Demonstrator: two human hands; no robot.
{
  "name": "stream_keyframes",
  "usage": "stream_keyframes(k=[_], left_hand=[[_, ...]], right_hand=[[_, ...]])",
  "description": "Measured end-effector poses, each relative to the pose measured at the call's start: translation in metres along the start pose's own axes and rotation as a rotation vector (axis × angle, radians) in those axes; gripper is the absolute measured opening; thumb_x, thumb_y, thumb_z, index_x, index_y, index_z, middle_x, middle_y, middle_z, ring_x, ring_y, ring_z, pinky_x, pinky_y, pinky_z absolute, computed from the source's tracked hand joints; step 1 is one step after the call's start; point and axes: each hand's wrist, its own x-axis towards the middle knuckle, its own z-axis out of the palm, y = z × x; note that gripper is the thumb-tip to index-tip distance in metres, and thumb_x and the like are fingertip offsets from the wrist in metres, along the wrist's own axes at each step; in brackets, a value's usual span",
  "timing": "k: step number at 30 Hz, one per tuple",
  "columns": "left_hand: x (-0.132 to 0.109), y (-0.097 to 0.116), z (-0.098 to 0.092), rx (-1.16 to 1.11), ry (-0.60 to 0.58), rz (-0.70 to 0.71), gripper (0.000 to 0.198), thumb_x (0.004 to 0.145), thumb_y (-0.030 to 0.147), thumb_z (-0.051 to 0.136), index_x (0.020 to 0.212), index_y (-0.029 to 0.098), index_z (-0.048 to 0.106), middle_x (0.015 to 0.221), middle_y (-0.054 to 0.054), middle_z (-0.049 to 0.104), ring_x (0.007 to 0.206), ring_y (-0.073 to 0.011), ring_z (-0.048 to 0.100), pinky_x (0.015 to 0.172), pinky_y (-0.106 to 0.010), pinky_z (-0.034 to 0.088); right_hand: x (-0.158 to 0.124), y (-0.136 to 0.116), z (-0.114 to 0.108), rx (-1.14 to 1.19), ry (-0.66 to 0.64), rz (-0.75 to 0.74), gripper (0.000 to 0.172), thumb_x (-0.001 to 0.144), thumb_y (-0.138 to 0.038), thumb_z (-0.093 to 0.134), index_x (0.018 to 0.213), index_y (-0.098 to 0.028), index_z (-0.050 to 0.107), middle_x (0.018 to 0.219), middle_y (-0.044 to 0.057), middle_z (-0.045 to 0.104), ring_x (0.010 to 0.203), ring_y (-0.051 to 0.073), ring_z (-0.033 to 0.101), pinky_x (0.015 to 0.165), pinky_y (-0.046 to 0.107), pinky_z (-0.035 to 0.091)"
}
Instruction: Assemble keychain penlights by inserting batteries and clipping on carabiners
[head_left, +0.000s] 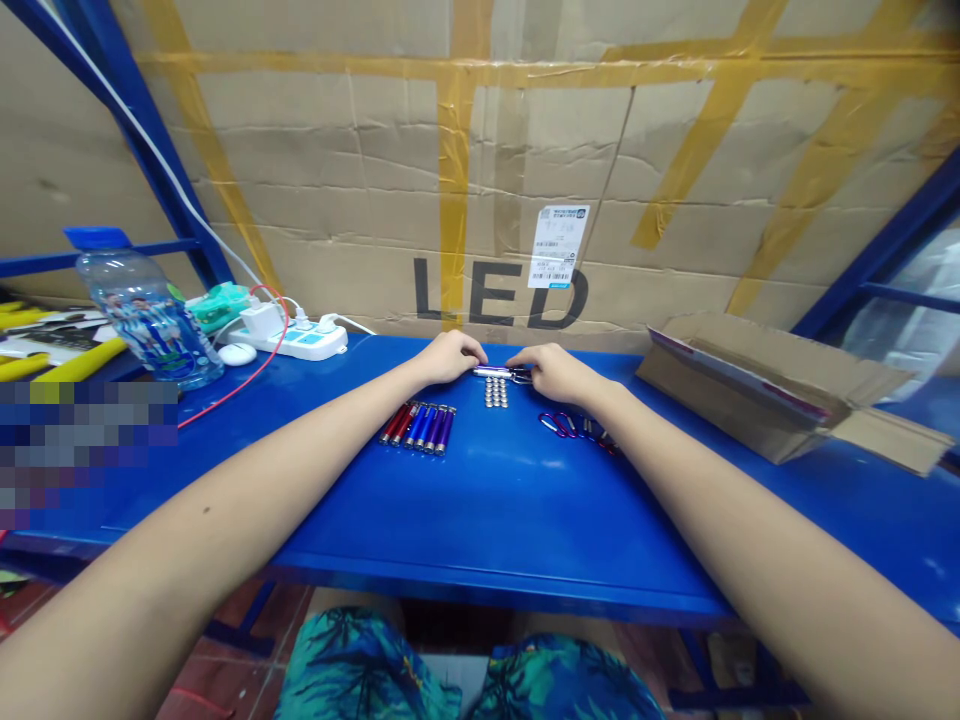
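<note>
Blue tabletop [510, 520] beneath left hand [451, 357] and right hand [557, 372], slim metallic tube [491, 371] between, each grip's exact closure unclear.

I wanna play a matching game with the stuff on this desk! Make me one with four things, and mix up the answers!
Things:
1. shiny tubes
2. small silver discs
3. small cardboard box
4. drink bottle

Clues:
A. over on the right side
B. has a blue cap
C. set out in a little grid
D. red, blue and purple

Right pairs: 1-D, 2-C, 3-A, 4-B
</note>
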Motion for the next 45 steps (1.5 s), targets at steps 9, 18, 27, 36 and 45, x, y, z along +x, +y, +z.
stream_keyframes(k=[9,18,27,36,45], left_hand=[[-0.001,0.003,0.001,0.003,-0.036,-0.006,0.025,0.090,0.026,0.057,0.102,0.018,0.077,0.113,-0.006,0.076,0.108,-0.0215,0.067,0.099,-0.033,0.048],[-0.002,0.004,-0.002,-0.040,-0.115,0.035,0.027,0.083,0.024,0.063,0.106,0.018,0.074,0.110,-0.005,0.077,0.105,-0.0207,0.068,0.097,-0.034,0.048],[-0.003,0.005,-0.003,-0.043,-0.075,0.011,0.028,0.086,0.025,0.060,0.109,0.018,0.074,0.116,-0.007,0.075,0.108,-0.0205,0.066,0.098,-0.034,0.047],[-0.038,0.023,-0.060,-0.012,-0.402,0.057,0.016,0.077,0.030,0.067,0.084,0.020,0.076,0.086,-0.001,0.076,0.081,-0.0161,0.066,0.077,-0.027,0.047],[-0.045,0.029,-0.061,0.061,-0.552,0.012,0.016,0.073,0.030,0.069,0.083,0.024,0.080,0.080,0.001,0.076,0.074,-0.0147,0.065,0.068,-0.024,0.044]], right_hand=[[-0.003,0.000,-0.001,-0.005,0.004,0.036,0.056,0.078,-0.001,0.043,0.123,-0.017,0.072,0.128,0.007,0.071,0.119,0.024,0.064,0.105,0.032,0.046],[-0.005,-0.008,-0.007,0.024,-0.007,0.063,0.046,0.086,-0.008,0.045,0.123,-0.016,0.071,0.128,0.010,0.070,0.119,0.026,0.064,0.107,0.037,0.046],[-0.007,-0.005,-0.006,0.019,-0.010,0.084,0.045,0.090,-0.008,0.043,0.125,-0.017,0.069,0.131,0.009,0.068,0.122,0.025,0.062,0.108,0.037,0.044],[-0.035,-0.077,-0.023,0.101,0.088,-0.183,0.029,0.090,-0.012,0.049,0.097,-0.018,0.076,0.098,0.007,0.076,0.091,0.020,0.067,0.086,0.033,0.050],[-0.038,-0.120,0.005,0.153,-0.053,-0.335,0.038,0.094,-0.015,0.049,0.125,-0.019,0.071,0.124,0.011,0.071,0.112,0.023,0.066,0.101,0.040,0.048]])
